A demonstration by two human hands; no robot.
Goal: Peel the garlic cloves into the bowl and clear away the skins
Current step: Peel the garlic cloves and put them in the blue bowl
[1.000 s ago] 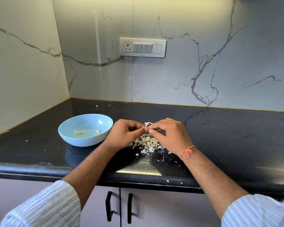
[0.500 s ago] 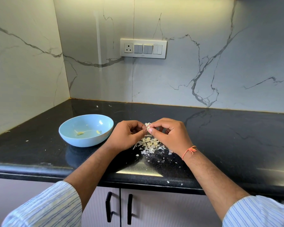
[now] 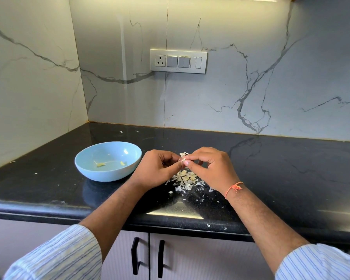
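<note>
Garlic clove point(image 3: 183, 159) sits pinched between left hand point(image 3: 159, 168) and right hand point(image 3: 212, 166), both grips narrow. Skins point(image 3: 185, 179) litter the desk point(image 3: 271, 168) beneath; blue bowl point(image 3: 85, 166) stands left.

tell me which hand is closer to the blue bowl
Left. The left hand sits just beside the bowl; the right hand is beyond it, further from the bowl.

You are standing in a home kitchen. A polished black stone countertop point(image 3: 271, 168) runs across the middle of the frame into a corner at the left, backed by white marble-look wall panels point(image 3: 251, 87) with grey veins. A switch and socket plate point(image 3: 178, 61) sits upper centre, and cabinet doors with black handles point(image 3: 148, 256) show along the bottom edge.
</note>
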